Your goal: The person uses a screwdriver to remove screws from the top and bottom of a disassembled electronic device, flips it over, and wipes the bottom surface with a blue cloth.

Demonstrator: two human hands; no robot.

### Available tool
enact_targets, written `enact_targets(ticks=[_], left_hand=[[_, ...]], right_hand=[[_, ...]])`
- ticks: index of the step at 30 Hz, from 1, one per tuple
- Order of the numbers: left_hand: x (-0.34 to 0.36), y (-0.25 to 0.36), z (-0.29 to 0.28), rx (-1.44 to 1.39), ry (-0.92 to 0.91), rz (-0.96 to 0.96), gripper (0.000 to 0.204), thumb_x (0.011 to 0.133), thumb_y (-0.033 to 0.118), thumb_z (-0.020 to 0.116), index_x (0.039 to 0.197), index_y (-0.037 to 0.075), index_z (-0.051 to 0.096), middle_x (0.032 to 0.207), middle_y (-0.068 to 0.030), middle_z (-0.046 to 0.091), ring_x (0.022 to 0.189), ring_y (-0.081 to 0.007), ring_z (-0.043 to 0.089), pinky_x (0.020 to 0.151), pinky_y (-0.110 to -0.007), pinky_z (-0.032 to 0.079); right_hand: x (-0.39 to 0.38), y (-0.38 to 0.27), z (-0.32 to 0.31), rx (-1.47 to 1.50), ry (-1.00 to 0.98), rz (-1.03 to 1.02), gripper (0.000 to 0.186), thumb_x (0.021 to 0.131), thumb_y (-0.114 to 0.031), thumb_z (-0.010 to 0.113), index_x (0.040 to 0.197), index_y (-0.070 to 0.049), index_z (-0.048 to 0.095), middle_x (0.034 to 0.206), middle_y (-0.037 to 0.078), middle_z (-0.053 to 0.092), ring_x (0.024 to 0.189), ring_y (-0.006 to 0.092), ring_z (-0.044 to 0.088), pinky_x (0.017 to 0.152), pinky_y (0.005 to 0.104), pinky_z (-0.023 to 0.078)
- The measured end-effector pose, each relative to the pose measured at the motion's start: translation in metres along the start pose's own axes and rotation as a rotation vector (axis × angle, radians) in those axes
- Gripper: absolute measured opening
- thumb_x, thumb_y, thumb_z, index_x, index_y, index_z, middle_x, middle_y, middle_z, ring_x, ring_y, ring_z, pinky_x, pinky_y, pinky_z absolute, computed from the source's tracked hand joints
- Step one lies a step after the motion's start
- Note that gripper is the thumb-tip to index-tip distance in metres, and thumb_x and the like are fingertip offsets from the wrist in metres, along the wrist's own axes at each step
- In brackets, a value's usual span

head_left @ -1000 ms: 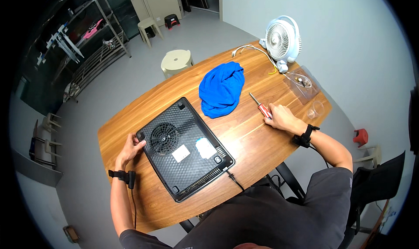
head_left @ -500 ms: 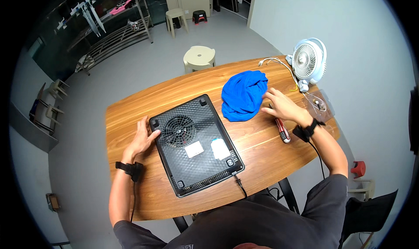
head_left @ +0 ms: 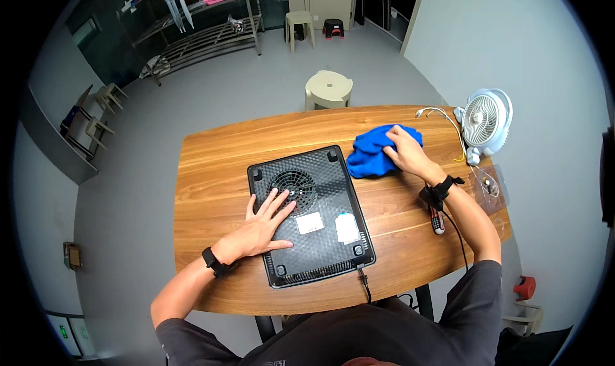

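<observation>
A black induction cooker [head_left: 327, 254] lies upside down on the wooden table, showing its round fan grille, corner feet and white labels. My left hand [head_left: 254, 231] rests on its underside with fingers spread, the fingertips over the edge of the grille. Beyond the cooker's far right corner, my right hand [head_left: 410, 153] grips a crumpled blue cloth [head_left: 371, 153], its fingers bunched into the fabric. A hand tool with a red and black handle [head_left: 437, 222] lies below my right wrist; the wrist strap hides its other end.
A small white fan [head_left: 483, 121] stands at the table's far right, with a white cable [head_left: 442, 111] beside it. Nearer lies a clear plastic bag [head_left: 490, 190] with a cord. The cooker's black cord [head_left: 365, 286] runs off the front edge. A cream stool [head_left: 328, 89] stands beyond the table.
My left hand has moved from the cooker's left edge onto its underside. My right hand has closed on the blue cloth, which is more bunched up. The whole view has shifted.
</observation>
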State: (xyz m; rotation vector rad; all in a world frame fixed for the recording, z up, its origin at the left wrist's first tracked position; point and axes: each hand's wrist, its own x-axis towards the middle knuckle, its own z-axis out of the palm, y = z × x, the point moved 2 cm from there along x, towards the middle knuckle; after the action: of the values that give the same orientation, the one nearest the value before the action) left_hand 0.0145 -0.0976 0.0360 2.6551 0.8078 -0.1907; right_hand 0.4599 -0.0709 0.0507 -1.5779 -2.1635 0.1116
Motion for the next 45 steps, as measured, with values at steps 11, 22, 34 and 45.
enact_targets(ticks=[11,22,34,45], left_hand=[[0.02,0.003,0.009,0.086,0.127,0.178,0.082,0.103,0.058,0.053,0.165,0.011,0.029,0.173,-0.0181,0.019,0.161,-0.0354,0.017,0.125,-0.067,0.011],[0.021,0.003,0.016,0.123,0.176,0.19,0.081,0.101,0.055,0.058,0.164,0.011,0.033,0.172,-0.0179,0.022,0.161,-0.035,0.018,0.123,-0.068,0.011],[0.022,0.003,0.014,0.096,0.181,0.172,0.081,0.099,0.055,0.06,0.164,0.013,0.034,0.173,-0.0167,0.022,0.161,-0.0339,0.018,0.124,-0.067,0.011],[0.018,0.003,0.017,0.089,0.2,0.167,0.079,0.101,0.054,0.057,0.165,0.015,0.032,0.173,-0.0159,0.022,0.161,-0.0332,0.019,0.124,-0.066,0.01]], right_hand=[[0.049,-0.077,0.073,0.122,-0.37,-0.242,0.058,0.105,-0.049,0.057,0.154,-0.019,0.049,0.159,0.027,0.037,0.149,0.0464,0.034,0.119,0.0581,0.033],[0.061,-0.082,0.111,0.075,-0.31,-0.099,0.049,0.101,-0.033,0.066,0.143,-0.013,0.051,0.142,0.027,0.045,0.135,0.0471,0.045,0.101,0.0606,0.046],[0.093,-0.04,0.077,0.483,-0.54,-0.298,0.05,0.096,-0.013,0.066,0.145,-0.007,0.056,0.136,0.023,0.062,0.132,0.0395,0.057,0.112,0.0446,0.045],[0.128,0.018,-0.063,0.184,0.135,0.265,0.032,0.099,-0.025,0.057,0.106,0.005,0.066,0.097,0.024,0.07,0.09,0.0358,0.07,0.083,0.046,0.055]])
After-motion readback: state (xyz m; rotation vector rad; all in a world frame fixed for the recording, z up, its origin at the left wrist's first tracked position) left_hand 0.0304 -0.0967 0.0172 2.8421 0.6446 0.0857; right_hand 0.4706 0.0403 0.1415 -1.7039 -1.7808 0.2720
